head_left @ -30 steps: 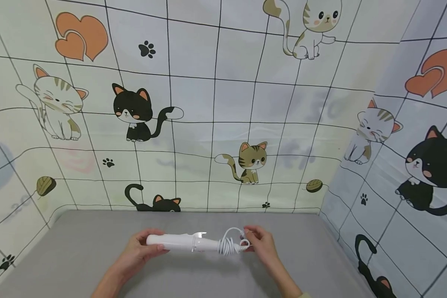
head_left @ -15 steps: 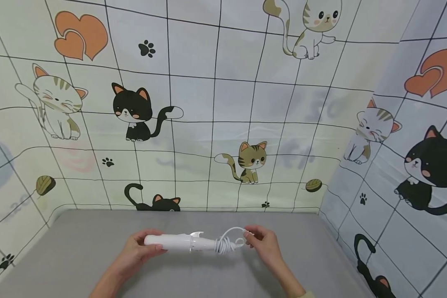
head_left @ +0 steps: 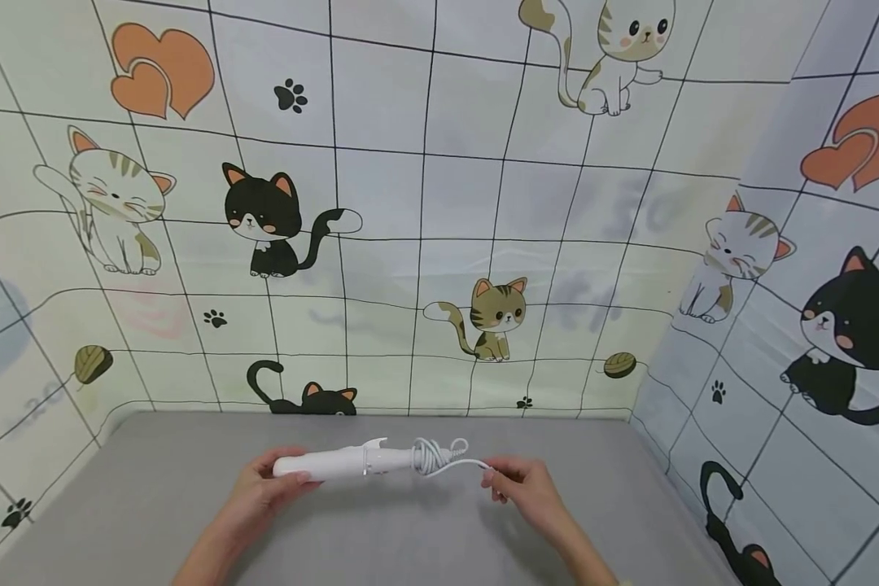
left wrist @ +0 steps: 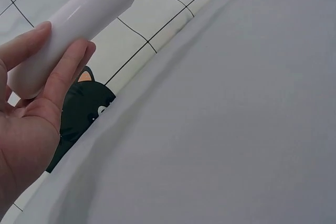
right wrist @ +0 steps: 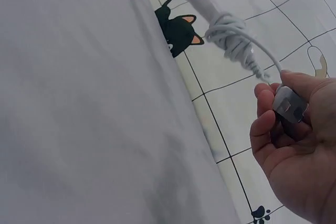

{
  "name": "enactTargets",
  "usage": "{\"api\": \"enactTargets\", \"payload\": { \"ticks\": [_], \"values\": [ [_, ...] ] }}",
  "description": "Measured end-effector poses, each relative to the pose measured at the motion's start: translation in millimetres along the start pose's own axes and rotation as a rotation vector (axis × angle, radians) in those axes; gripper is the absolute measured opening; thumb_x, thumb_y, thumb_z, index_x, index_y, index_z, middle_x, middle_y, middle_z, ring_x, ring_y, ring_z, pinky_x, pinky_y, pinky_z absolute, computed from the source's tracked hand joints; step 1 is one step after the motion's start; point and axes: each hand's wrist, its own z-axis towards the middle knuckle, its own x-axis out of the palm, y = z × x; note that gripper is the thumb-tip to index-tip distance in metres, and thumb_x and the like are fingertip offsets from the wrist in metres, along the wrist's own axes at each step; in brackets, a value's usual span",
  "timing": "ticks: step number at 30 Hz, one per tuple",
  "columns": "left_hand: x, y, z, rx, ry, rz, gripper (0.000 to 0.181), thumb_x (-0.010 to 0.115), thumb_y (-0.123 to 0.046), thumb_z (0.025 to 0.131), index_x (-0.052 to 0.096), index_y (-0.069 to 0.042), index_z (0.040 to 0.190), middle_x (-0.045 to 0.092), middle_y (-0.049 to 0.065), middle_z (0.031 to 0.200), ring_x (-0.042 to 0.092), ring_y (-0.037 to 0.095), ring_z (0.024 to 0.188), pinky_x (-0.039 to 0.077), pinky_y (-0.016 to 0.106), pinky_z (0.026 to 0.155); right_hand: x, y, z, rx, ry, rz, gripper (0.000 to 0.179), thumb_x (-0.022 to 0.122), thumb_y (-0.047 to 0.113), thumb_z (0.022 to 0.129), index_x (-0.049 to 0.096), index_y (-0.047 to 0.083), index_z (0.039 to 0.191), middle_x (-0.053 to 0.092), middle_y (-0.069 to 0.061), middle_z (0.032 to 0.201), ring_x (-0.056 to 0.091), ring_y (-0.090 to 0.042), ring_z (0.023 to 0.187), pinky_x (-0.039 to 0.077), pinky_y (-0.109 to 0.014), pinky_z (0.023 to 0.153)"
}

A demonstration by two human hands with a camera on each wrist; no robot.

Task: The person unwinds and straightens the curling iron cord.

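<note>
A white curling iron is held level above the grey tabletop, its small lever sticking up near the middle. Fingers and thumb of my left hand grip its thick end; the left wrist view shows the thumb on one side of the white body. Around the thinner end the white power cord is wound in several coils. One length of cord runs from the coils to my right hand. In the right wrist view that hand pinches the plug at the cord's end, its fingers curled.
Beneath both hands lies a grey tabletop. Behind it and to the right hang sheets printed with cats, hearts and grid lines, meeting the table's back and right edges.
The curling iron has shifted slightly left and up with my left hand. My right hand has drawn the plug away from the coils; the cord's free length now runs below the small loop.
</note>
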Motion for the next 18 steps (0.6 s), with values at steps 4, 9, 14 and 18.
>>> {"api": "enactTargets", "payload": {
  "ticks": [4,9,14,18],
  "values": [
    [-2.0,-2.4,0.0,0.018,0.031,-0.011,0.035,0.064,0.021,0.086,0.066,0.004,0.117,0.052,0.016,0.121,0.064,0.027,0.107,0.059,0.046,0.097,-6.6,-3.2,-1.6,0.005,0.036,-0.012,0.033,0.068,0.013,0.100,0.068,-0.013,0.120,0.074,-0.017,0.089,0.063,-0.014,0.069,0.057,-0.022,0.061],
    [-2.4,-4.8,-1.0,0.036,0.069,-0.017,0.039,0.063,0.020,0.087,0.071,-0.010,0.110,0.053,0.016,0.120,0.065,0.025,0.106,0.059,0.046,0.097,-13.0,-5.1,-4.0,-0.013,0.087,-0.025,0.034,0.067,0.013,0.100,0.067,-0.015,0.120,0.073,-0.016,0.088,0.063,-0.012,0.070,0.054,-0.019,0.059],
    [-4.1,-3.9,-1.6,0.057,0.087,-0.030,0.037,0.062,0.021,0.087,0.070,-0.005,0.112,0.053,0.016,0.119,0.065,0.025,0.105,0.060,0.046,0.096,-16.8,-6.6,-7.3,-0.048,0.143,-0.045,0.033,0.066,0.011,0.100,0.067,-0.016,0.118,0.073,-0.016,0.087,0.061,-0.010,0.068,0.050,-0.018,0.056],
    [-4.9,-3.3,-1.5,0.069,0.091,-0.051,0.036,0.061,0.022,0.088,0.068,-0.001,0.115,0.053,0.016,0.120,0.066,0.026,0.106,0.059,0.047,0.097,-19.2,-7.0,-8.5,-0.050,0.166,-0.055,0.031,0.064,0.010,0.101,0.066,-0.016,0.117,0.072,-0.017,0.087,0.060,-0.011,0.068,0.050,-0.019,0.055]
  ]
}}
